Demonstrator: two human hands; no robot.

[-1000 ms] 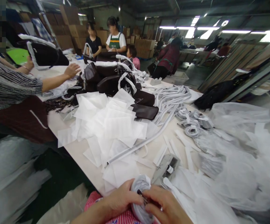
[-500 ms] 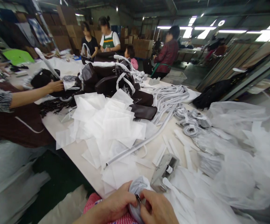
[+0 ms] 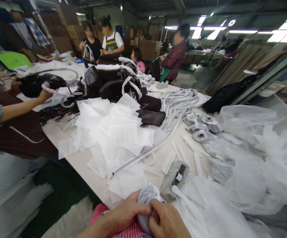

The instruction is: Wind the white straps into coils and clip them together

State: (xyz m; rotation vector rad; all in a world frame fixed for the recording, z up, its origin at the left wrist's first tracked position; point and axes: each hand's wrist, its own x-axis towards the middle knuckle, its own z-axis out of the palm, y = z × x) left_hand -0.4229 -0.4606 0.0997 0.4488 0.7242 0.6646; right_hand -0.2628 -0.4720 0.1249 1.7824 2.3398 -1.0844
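At the table's near edge, my left hand (image 3: 128, 211) is closed round a coiled strap (image 3: 147, 195) in pale grey-white wrapping. My right hand (image 3: 169, 219) pinches at the coil's front side, its fingertips meeting the left thumb. Those fingers cover the spot between them, so any metal clasp there is hidden. Just beyond the right hand stands a grey tape dispenser (image 3: 174, 178). Loose white sheets (image 3: 108, 129) form a pile ahead of my left hand, with a long wrapped strap (image 3: 138, 155) lying across them.
Dark brown bags (image 3: 108, 79) are heaped behind the sheets. Wrapped straps (image 3: 175, 102) and finished coils (image 3: 200, 134) lie on the right, near clear plastic bags (image 3: 252, 178). A co-worker's arm (image 3: 21, 107) reaches in from the left; several people stand farther back.
My right fingers have closed over the dark metal clasp that showed on the coil before. At left, the co-worker has lifted a dark bag and pulls at white wrapping. The view has shifted slightly.
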